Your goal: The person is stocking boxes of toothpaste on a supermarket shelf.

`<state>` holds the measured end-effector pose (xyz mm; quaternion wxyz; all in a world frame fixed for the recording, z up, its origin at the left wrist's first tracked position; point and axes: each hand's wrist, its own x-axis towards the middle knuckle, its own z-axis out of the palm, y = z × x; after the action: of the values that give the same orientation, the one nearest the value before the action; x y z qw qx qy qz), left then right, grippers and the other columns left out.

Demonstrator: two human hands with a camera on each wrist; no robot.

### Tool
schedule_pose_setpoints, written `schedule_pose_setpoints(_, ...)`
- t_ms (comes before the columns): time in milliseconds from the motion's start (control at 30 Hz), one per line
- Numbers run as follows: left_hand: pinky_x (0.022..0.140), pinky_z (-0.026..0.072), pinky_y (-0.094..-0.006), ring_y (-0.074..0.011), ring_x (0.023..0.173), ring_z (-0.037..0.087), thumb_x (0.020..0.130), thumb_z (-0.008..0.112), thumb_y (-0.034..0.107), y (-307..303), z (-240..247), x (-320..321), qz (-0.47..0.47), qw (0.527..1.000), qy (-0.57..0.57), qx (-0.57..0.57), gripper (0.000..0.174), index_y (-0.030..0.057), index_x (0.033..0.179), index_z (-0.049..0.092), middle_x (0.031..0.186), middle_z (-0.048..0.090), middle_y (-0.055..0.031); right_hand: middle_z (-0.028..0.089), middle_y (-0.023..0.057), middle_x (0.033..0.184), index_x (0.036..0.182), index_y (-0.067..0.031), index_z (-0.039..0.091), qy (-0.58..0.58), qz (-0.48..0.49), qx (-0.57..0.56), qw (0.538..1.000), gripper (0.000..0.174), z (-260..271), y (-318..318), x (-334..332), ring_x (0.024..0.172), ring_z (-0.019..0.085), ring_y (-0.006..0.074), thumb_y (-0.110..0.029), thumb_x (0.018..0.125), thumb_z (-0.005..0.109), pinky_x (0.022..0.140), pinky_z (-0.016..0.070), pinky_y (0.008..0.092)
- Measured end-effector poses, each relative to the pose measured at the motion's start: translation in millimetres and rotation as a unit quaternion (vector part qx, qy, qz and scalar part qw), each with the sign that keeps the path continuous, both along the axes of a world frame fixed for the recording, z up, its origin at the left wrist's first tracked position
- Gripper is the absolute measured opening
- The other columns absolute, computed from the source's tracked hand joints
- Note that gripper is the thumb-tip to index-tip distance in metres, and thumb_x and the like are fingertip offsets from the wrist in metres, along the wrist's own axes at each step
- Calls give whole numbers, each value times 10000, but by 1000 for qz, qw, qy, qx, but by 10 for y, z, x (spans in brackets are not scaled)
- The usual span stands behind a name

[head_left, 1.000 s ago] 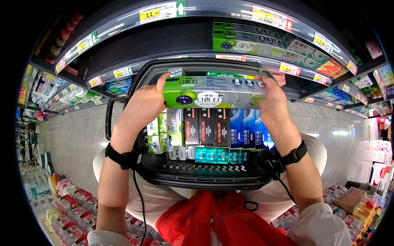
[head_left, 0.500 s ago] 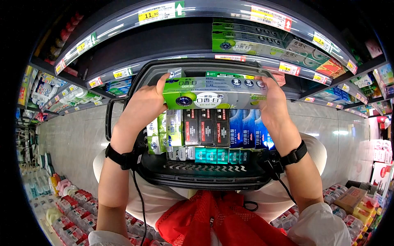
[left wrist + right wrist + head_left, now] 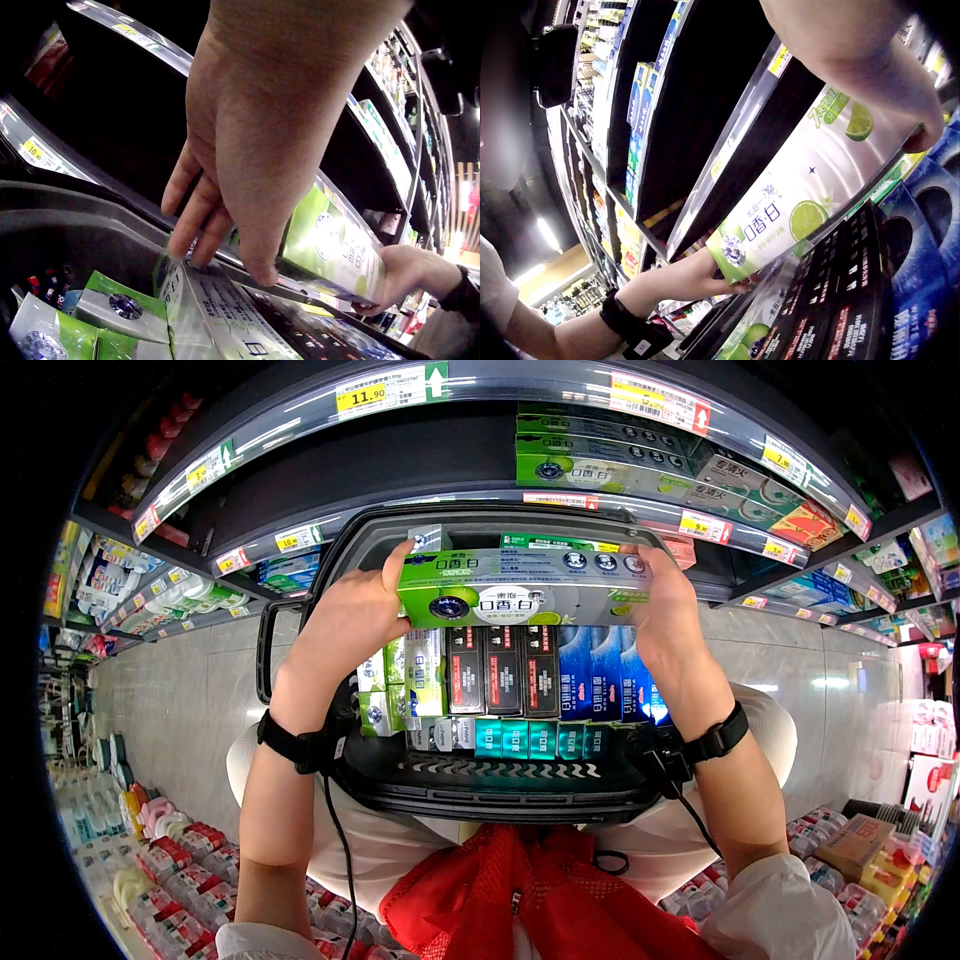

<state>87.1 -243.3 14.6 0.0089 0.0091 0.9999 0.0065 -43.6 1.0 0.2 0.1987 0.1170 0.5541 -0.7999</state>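
Observation:
Both hands hold one long green-and-white toothpaste box [image 3: 520,603] with limes on its front, level over the far part of a black basket [image 3: 385,785]. My left hand [image 3: 355,605] grips its left end, thumb on the near side. At the other end my right hand [image 3: 668,605] grips the box, its fingers partly hidden behind it. Below, the basket holds upright rows of boxes: green-and-white boxes [image 3: 425,675], black boxes [image 3: 495,670], blue boxes [image 3: 605,675] and small teal boxes [image 3: 530,740]. In the left wrist view, several left fingertips reach down beside a white box [image 3: 217,307].
A dark store shelf [image 3: 330,475] with price tags runs just beyond the basket. More lime toothpaste boxes [image 3: 565,470] are stacked on it at the right. The basket sits between the person's knees, over a grey tiled floor [image 3: 180,690]. Bottles in red-and-white packs [image 3: 190,860] stand behind on the left.

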Motion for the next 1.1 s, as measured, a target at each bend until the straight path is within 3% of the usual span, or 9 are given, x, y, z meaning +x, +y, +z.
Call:
schedule_pose_setpoints(667,706,462,-365,-329,785,585,592,763,199,29,38,-1,-11,1000,-1,17,882,20,1304,274,778,596,-178,572,39,840,830,-73,596,-7,-1,8,1000,181,15,0,-2,803,507,161,-214,839,484,765,366,288)
schedule_pose_setpoints(733,708,461,-366,-332,789,585,590,764,216,29,36,-3,-9,1000,-5,19,889,19,1304,273,780,596,-179,578,57,925,910,-44,579,-15,-1,7,1000,157,26,3,-7,904,519,187,-145,847,476,846,385,329)
schedule_pose_setpoints(867,708,458,-367,-337,790,584,584,763,246,24,28,-4,-11,1000,-7,15,898,16,1302,273,780,596,-180,577,57,927,907,-44,578,-14,2,10,1000,158,34,-1,0,903,517,187,-148,847,476,847,381,330)
schedule_pose_setpoints(933,707,458,-367,-338,789,584,582,763,259,23,27,-3,-13,1000,-5,14,904,15,1301,272,777,596,-180,574,38,834,831,-71,596,0,0,9,1000,184,3,-4,-2,798,512,162,-218,838,487,761,371,290)
schedule_pose_setpoints(1100,703,458,-366,-341,787,582,573,751,322,34,42,-1,-11,1000,-17,5,935,10,1305,261,769,591,-184,574,38,830,834,-70,594,1,2,3,1000,179,31,-1,17,790,515,161,-213,837,487,750,379,287)
